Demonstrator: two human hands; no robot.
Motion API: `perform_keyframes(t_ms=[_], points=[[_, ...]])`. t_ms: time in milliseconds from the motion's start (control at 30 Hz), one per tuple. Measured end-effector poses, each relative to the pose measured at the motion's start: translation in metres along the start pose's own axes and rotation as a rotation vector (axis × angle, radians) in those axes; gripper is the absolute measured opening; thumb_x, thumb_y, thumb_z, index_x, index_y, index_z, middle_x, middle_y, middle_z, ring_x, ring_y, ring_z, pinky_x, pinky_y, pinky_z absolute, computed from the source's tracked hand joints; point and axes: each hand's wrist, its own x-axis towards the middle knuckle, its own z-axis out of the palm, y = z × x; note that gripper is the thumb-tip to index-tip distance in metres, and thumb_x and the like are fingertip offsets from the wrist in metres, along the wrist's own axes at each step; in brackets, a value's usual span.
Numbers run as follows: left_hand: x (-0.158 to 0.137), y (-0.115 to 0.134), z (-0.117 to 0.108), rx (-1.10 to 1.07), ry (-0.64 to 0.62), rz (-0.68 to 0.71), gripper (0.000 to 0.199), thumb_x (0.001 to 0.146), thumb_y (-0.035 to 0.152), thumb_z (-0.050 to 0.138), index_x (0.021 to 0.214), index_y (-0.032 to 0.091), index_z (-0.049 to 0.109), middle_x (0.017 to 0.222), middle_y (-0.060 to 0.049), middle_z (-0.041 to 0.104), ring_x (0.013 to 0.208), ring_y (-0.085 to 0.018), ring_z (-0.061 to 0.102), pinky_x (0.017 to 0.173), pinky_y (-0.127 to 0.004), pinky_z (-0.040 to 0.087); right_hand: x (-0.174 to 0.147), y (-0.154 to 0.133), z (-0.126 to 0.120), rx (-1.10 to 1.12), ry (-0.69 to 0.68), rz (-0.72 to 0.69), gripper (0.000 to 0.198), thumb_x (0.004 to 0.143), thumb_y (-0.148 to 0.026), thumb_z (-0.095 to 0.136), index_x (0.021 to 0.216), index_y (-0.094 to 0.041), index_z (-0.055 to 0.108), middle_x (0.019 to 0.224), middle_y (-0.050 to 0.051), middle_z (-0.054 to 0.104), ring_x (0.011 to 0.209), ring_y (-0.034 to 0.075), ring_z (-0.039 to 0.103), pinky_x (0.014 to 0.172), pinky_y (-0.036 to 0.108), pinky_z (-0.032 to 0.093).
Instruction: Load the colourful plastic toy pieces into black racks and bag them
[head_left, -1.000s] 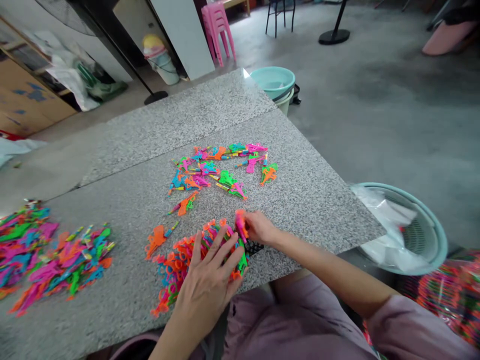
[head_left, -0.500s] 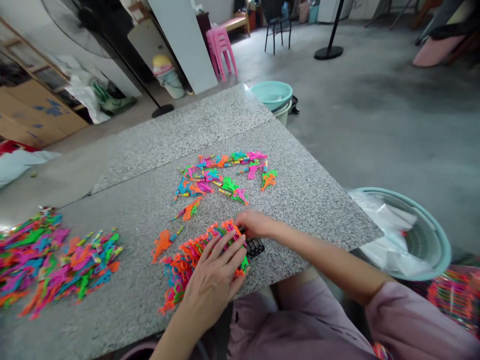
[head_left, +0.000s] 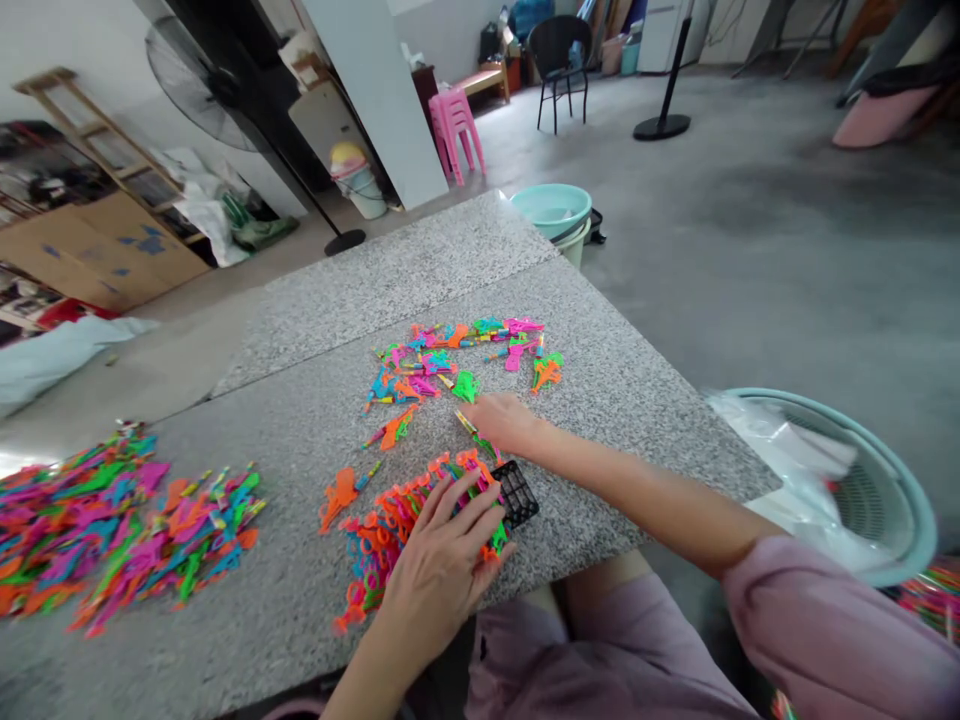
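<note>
Small bright plastic toy guns with striped stick-like barrels are all around my hands. My left hand [head_left: 442, 550] lies with fingers stretched out over a packed block of upright toy guns [head_left: 382, 520]. A black grid tray [head_left: 517, 493] shows at the block's right end, its cells bare there. My right hand [head_left: 506, 424] is just beyond the tray with its fingers curled down. It appears closed on a green and pink toy gun [head_left: 487, 447], whose yellow barrel sticks out to the left; the fingertips are hidden. A green toy gun [head_left: 466, 386] lies just past those fingers.
Loose toy guns [head_left: 431, 363] lie scattered at mid-table, and one orange gun [head_left: 341, 497] is left of the block. A large heap [head_left: 82, 530] covers the left side. A basket [head_left: 892, 500] with plastic bags stands right of the granite table [head_left: 637, 400]; basins [head_left: 551, 207] stand behind.
My right hand has moved from the tray's end out to the scattered toy guns, uncovering the black grid. The green and pink gun has shifted slightly toward me. My left hand stays on the block.
</note>
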Motion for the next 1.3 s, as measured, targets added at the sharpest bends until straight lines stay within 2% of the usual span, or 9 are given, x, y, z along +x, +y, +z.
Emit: perform_keyframes(t_ms=[100,200,400,533,700,900,1067,1167,1300], points=[[-0.001,0.001,0.000,-0.001,-0.003,-0.003,0.024,0.095,0.034,0.055,0.116,0.027,0.063,0.134,0.003,0.061,0.135,-0.025,0.042,0.114,-0.051,0.037,0.026,-0.004,-0.005,-0.025,-0.033,-0.138,0.014,0.087,-0.005,0.059,0.079,-0.014,0.067,0.113,0.003,0.066,0.086,0.011,0.062,0.075,0.021,0.042],[-0.002,0.000,0.000,-0.007,0.005,-0.005,0.025,0.095,0.033,0.055,0.118,0.027,0.063,0.135,0.003,0.060,0.135,-0.024,0.042,0.114,-0.049,0.038,0.040,0.008,-0.015,-0.002,-0.089,-0.185,0.019,0.080,0.001,0.066,0.064,-0.011,0.063,0.093,-0.004,0.067,0.078,0.003,0.056,0.075,0.015,0.037],[0.000,-0.001,0.001,-0.033,-0.025,0.006,0.026,0.091,0.029,0.060,0.117,0.027,0.063,0.136,0.001,0.059,0.137,-0.025,0.040,0.116,-0.050,0.034,-0.015,0.067,-0.055,0.091,0.015,-0.097,0.014,0.088,-0.005,0.054,0.090,-0.012,0.066,0.096,-0.001,0.065,0.097,0.005,0.051,0.085,0.015,0.035],[0.001,0.000,0.000,-0.042,-0.018,0.004,0.028,0.090,0.028,0.061,0.118,0.026,0.063,0.135,0.000,0.060,0.137,-0.026,0.040,0.115,-0.050,0.034,-0.086,0.054,-0.020,0.176,0.162,0.099,0.020,0.086,-0.008,0.055,0.104,-0.013,0.060,0.089,0.001,0.063,0.076,0.009,0.056,0.070,0.018,0.041],[0.003,0.002,-0.001,-0.038,-0.016,0.000,0.028,0.093,0.031,0.056,0.119,0.025,0.063,0.134,-0.002,0.061,0.135,-0.026,0.042,0.115,-0.051,0.034,-0.130,0.004,0.047,0.639,0.162,0.277,0.008,0.077,-0.011,0.062,0.081,-0.018,0.059,0.064,-0.006,0.055,0.056,0.009,0.049,0.054,0.019,0.036],[0.003,0.003,0.000,-0.024,-0.025,-0.014,0.039,0.095,0.032,0.054,0.133,0.023,0.054,0.135,-0.002,0.060,0.136,-0.025,0.040,0.115,-0.049,0.035,-0.133,0.001,0.042,0.541,0.349,0.291,0.006,0.076,-0.018,0.063,0.075,-0.018,0.057,0.072,-0.001,0.056,0.066,0.012,0.051,0.061,0.022,0.038],[0.003,0.004,0.000,-0.010,0.004,-0.020,0.051,0.094,0.032,0.055,0.143,0.021,0.044,0.133,-0.006,0.061,0.136,-0.026,0.041,0.114,-0.049,0.035,-0.145,-0.003,0.052,0.635,0.297,0.471,0.013,0.078,-0.025,0.068,0.086,-0.017,0.060,0.070,-0.001,0.060,0.060,0.013,0.053,0.057,0.023,0.040],[0.003,0.004,0.001,-0.019,0.009,-0.010,0.050,0.093,0.031,0.056,0.141,0.023,0.046,0.133,-0.006,0.061,0.135,-0.027,0.042,0.114,-0.050,0.036,-0.144,-0.013,0.065,0.628,0.262,0.402,0.013,0.081,-0.019,0.063,0.093,-0.017,0.060,0.079,0.001,0.065,0.067,0.014,0.058,0.062,0.022,0.043],[0.002,0.004,0.000,-0.017,-0.003,-0.006,0.060,0.093,0.029,0.057,0.148,0.022,0.036,0.137,-0.006,0.058,0.137,-0.027,0.039,0.115,-0.049,0.034,-0.135,-0.020,0.069,0.328,0.182,0.339,0.009,0.084,-0.018,0.059,0.092,-0.017,0.063,0.084,0.005,0.068,0.074,0.017,0.062,0.068,0.024,0.043]])
